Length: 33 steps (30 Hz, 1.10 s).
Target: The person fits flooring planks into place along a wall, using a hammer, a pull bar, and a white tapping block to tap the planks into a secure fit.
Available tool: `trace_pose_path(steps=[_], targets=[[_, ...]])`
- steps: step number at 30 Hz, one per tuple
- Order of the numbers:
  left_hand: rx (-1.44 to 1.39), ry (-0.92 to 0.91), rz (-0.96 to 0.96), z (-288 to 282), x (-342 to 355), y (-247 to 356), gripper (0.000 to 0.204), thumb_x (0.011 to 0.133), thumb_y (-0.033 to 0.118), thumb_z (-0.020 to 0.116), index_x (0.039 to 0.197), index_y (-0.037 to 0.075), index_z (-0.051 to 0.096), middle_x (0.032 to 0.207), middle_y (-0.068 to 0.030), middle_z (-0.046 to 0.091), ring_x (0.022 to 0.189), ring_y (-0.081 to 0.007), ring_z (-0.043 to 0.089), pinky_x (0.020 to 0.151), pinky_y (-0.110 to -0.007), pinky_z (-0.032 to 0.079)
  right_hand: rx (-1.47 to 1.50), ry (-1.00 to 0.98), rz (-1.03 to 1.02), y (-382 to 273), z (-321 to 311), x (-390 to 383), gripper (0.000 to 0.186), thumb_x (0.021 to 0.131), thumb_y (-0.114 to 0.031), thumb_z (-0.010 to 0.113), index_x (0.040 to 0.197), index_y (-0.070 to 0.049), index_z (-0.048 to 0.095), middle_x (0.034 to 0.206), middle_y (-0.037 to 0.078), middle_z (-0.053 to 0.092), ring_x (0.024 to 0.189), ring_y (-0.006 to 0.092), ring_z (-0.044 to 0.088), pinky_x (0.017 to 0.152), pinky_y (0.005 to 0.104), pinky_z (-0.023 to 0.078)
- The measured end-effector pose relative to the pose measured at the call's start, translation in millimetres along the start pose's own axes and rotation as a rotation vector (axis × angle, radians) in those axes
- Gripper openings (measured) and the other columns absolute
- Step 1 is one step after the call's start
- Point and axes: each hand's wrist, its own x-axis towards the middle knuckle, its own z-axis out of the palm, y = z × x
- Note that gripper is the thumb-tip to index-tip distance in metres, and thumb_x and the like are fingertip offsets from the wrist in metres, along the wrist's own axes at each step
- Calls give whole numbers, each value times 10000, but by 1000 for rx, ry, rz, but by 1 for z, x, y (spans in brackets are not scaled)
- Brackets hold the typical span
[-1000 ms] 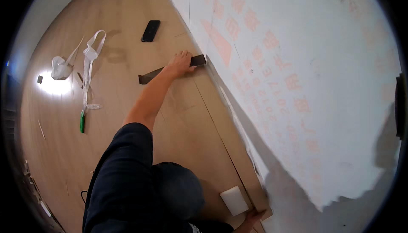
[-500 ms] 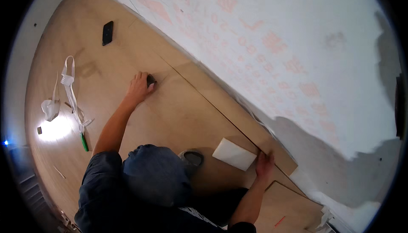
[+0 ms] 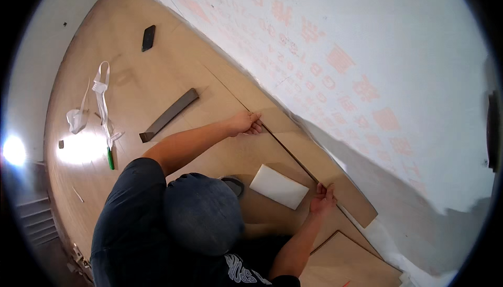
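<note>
A long, pale wooden floor plank (image 3: 309, 153) lies flat on the floor, running from eleven o'clock down to five o'clock along the white underlay's edge, its inner seam pressed against the already laid boards.

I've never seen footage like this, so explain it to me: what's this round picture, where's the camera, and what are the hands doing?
A wide fisheye camera worn on a person's head looks down, so straight edges bend. Both bare hands press on a loose floor plank beside the white underlay: the left hand at its far part, the right hand nearer its close end. Neither has a closed grip. On the laid wood floor lie a white block, a dark bar, a black phone-like slab, white straps and a green pen.
</note>
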Motion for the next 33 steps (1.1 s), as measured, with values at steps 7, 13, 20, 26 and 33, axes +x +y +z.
trace_pose_path(steps=[7,13,20,26,33], targets=[[-50,115,33,12,0,-8,456,1094,414,466,1036,6,660,905,-102,710,794,-184,669,707,-331,548,-18,77,11,8,-13,9,245,1031,-154,634,1206,16,652,1130,121,720,970,217,703,867,355,607],[-94,130,20,22,-9,3,433,1103,404,454,993,26,635,837,-80,704,701,-162,664,642,-311,525,-70,57,17,-6,-3,1,285,1039,-173,627,1216,49,642,1142,133,709,994,219,690,877,349,593],[-133,184,71,25,-3,-7,463,1085,439,490,1024,6,642,874,-96,701,780,-187,684,713,-330,564,-73,97,-62,-4,12,-2,265,1042,-162,620,1185,60,648,1150,133,703,1016,221,678,886,355,581],[-78,169,71,25,-6,-8,467,1100,438,453,1084,15,650,925,-99,713,829,-203,696,783,-344,568,-52,84,-98,-5,15,-7,259,1027,-156,647,1164,64,652,1130,135,709,963,228,684,859,357,580],[-74,87,97,18,-11,-5,493,1115,426,384,1177,18,653,1076,-120,709,897,-202,693,812,-344,575,-58,52,-171,-6,13,-15,237,1013,-143,667,1121,68,668,1129,140,712,962,223,686,849,360,583]])
